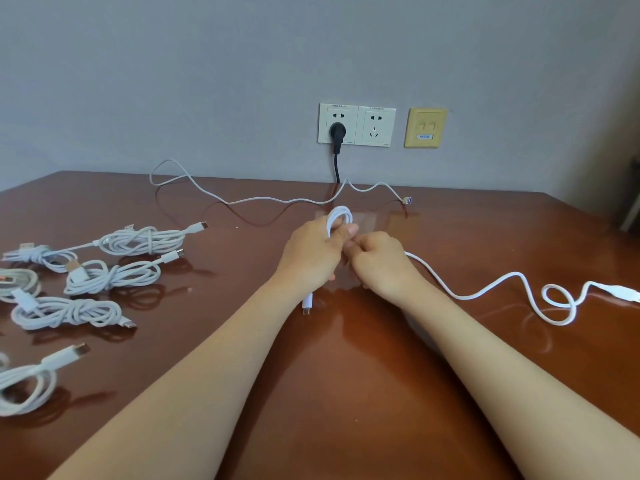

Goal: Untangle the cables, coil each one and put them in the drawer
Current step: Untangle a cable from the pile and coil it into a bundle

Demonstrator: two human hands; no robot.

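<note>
My left hand grips a white cable; a small loop of it stands up above my fingers and its short connector end hangs below my wrist. My right hand pinches the same cable right beside the left one. From there the cable trails right across the brown table in a loose curl to a USB plug at the right edge. A second white cable lies uncoiled along the back of the table. Several coiled white cables lie at the left. No drawer is in view.
A grey wall stands behind the table with two sockets and a yellow data port. A black plug sits in the left socket, its cord dropping behind the table. A dark object shows at the far right edge.
</note>
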